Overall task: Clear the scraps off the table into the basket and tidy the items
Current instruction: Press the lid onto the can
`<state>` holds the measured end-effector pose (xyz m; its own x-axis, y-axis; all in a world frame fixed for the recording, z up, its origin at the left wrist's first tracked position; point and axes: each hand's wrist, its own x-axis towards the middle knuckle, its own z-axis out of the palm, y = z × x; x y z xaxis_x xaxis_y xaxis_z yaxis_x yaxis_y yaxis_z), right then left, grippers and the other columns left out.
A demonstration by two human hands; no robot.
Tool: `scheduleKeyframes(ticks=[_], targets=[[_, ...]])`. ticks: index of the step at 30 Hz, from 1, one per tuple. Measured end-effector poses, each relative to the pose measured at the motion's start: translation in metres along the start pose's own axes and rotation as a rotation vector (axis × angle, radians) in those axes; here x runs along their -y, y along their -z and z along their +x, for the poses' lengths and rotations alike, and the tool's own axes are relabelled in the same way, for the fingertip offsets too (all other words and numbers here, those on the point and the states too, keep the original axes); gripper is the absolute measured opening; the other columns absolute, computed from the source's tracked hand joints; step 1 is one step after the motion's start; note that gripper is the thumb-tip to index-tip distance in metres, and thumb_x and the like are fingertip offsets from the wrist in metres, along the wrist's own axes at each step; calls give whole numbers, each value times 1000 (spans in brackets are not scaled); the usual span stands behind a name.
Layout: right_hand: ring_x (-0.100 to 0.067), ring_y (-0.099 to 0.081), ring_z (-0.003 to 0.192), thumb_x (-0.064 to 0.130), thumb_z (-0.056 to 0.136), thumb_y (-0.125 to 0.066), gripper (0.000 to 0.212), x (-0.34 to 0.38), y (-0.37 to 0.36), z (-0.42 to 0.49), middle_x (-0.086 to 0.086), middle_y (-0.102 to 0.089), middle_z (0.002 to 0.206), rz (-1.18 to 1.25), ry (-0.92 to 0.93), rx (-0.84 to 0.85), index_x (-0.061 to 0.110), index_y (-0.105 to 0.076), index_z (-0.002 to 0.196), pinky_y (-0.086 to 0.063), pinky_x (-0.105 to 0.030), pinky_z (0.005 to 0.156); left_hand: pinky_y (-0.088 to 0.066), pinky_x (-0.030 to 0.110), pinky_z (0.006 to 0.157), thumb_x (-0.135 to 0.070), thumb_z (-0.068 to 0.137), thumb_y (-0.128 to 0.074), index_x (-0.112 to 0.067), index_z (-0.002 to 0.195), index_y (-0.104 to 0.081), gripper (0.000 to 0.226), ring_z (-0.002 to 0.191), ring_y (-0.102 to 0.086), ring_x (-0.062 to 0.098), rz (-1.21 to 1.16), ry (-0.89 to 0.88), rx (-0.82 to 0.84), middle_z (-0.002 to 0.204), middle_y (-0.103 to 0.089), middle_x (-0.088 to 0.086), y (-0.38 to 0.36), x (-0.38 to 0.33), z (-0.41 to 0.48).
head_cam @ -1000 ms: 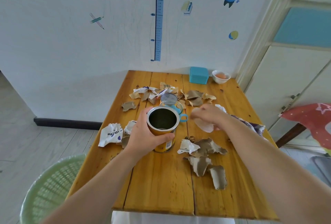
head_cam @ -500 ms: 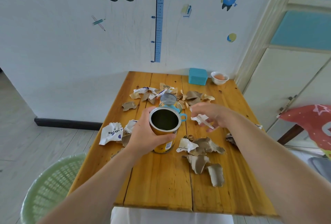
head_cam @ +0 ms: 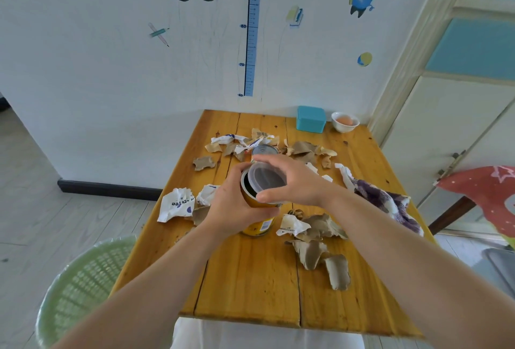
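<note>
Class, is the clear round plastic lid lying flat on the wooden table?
No, the right hand holds the clear round plastic lid tilted over the open yellow metal can, which the left hand grips.

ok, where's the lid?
Head view, centre of the table: the right hand holds the lid partly over the can, which the left hand grips.

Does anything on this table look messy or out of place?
Yes. Torn cardboard and paper scraps litter the table. The clear lid sits tilted on the yellow can, not seated, and a patterned cloth droops over the table's right edge.
</note>
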<state>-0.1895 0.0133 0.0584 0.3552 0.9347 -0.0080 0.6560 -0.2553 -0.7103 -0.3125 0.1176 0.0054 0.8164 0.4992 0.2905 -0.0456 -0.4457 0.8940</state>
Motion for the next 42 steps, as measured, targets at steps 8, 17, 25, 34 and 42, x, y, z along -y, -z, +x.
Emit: scheduleKeyframes(ticks=[8,17,25,34,42], targets=[[-12,-29,130,58,72,-64,82,5,-27,3,8,-34,145,-299,76,-127,31,-27,140,-32,-29,97,-47,9,70,-42,46,-84,-53,110,-35,81,97,-53,-10,-60,11,-13,105,-54,-27,-2,8,-6],[-18,-29,133,67,79,-46,81,6,-36,5,3,-32,148,-463,65,-204,24,-20,143,-35,-35,101,-47,28,74,-18,48,-57,-28,125,-43,78,99,-56,13,-534,191,237,112,-56,5,14,12,-2],[-2,-43,117,42,93,-40,39,4,-54,-3,14,-47,128,253,7,-542,31,-41,131,-42,-16,87,-46,18,66,-32,95,-40,-28,92,-64,25,85,-61,8,-451,385,-198,89,-66,-5,-8,-9,4],[-16,-59,92,33,89,-46,25,19,-73,-3,1,-64,97,1109,-398,-708,34,-70,81,-49,-25,67,-42,7,64,-24,89,-55,-27,98,-61,12,92,-52,4,-383,207,-291,101,-59,-11,-18,-14,-4],[-13,-57,96,26,93,-41,28,37,-70,0,10,-59,106,1142,-292,-805,42,-64,87,-51,-19,64,-43,5,57,-13,89,-53,-21,104,-63,20,93,-54,10,-383,177,-496,99,-58,-16,-15,-27,3]])
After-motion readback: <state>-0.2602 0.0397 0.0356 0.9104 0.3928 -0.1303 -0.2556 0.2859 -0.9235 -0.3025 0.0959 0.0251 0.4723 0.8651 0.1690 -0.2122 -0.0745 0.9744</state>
